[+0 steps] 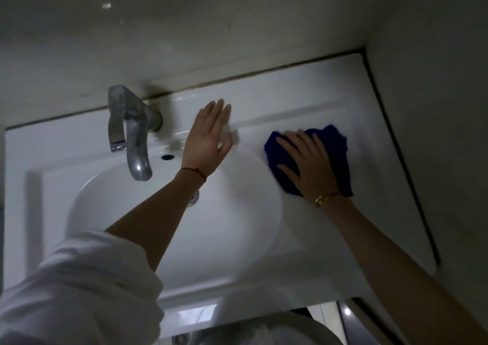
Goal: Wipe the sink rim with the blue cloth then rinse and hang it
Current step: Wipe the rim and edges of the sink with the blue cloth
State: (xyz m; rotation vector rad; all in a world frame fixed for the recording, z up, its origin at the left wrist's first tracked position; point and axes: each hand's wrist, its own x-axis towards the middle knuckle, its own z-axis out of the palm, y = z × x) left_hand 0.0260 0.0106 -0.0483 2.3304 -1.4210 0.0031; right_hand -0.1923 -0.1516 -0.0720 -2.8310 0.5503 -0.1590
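Risk first, going left to right. Faucet [132,133] at about ten o'clock from the basin: spout overhanging the bowl, close beside the left forearm, so a wide sweep toward it likely to knock wrist against metal. Sleeve [79,292] bunched above the left elbow, hanging over the front of the sink [31,212]; liable to slip down and get wet once rinsing starts. Left hand [208,136] at twelve o'clock of the basin, on the back rim just right of the faucet base: fingers straight and together, palm down, gripping nothing, apparently resting on or just above the porcelain; contact not certain because of blur. On glossy and possibly wet porcelain, could slide if leaned on. Blue cloth [332,154] at about two o'clock of the basin, lying crumpled on the right rim, its inner edge near the bowl's lip. Right hand [306,165] spread flat on top, fingers extended and slightly fanned, pressing the cloth down rather than clutching it. Held only by pressure, so a fast stroke could bunch the cloth or leave it behind, or push it over the lip into the bowl. Dark seam along the wall at one o'clock probably missed unless the cloth's edge is worked into it.
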